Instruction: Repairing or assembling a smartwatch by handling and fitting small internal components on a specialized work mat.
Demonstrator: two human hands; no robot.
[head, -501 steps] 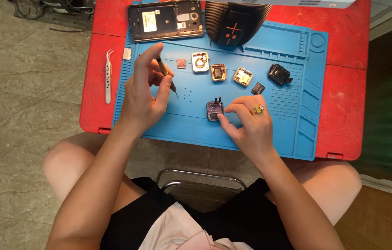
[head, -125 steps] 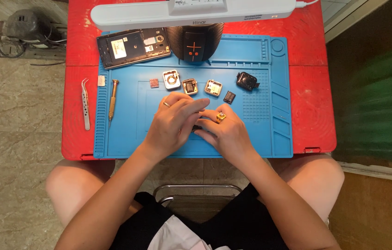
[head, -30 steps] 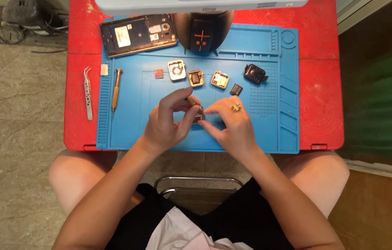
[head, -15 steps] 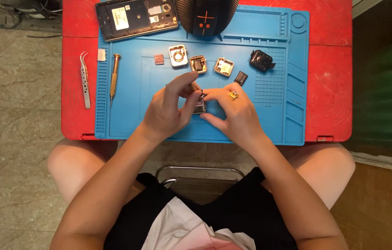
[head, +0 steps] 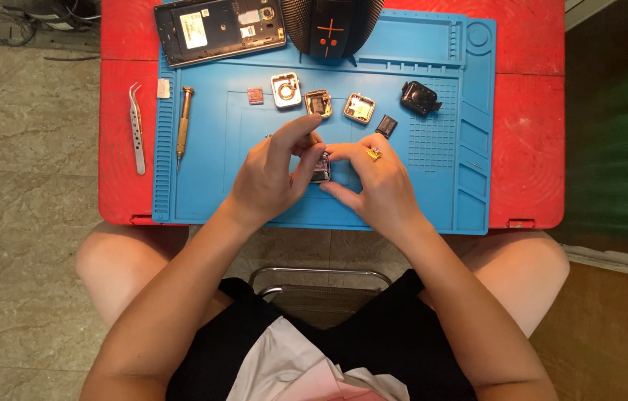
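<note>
Red table (head: 529,126): biggest thing here, you're sitting right up against its near edge with the blue mat laid across it.
Blue mat (head: 210,186): silicone work mat, covers most of the tabletop, and both your hands are over its middle.
Opened phone (head: 219,28): lying back-off at the mat's far left edge, next to a dark rounded gadget (head: 331,22) with an orange cross.
Left hand (head: 269,178): fingers curled in, thumb and forefinger pinched onto the small metal part (head: 321,168).
Right hand (head: 381,186): also closed in, fingertips gripping that same part from the other side; gold ring (head: 374,153) on it.
Small metal part: held between both hands, just above the mat centre; can't tell what it is exactly.
Loose bits: square modules (head: 286,89) in a row beyond your hands.
Tools: screwdriver (head: 182,126) on the mat's left edge, tweezers (head: 136,128) on the red beside it.
</note>
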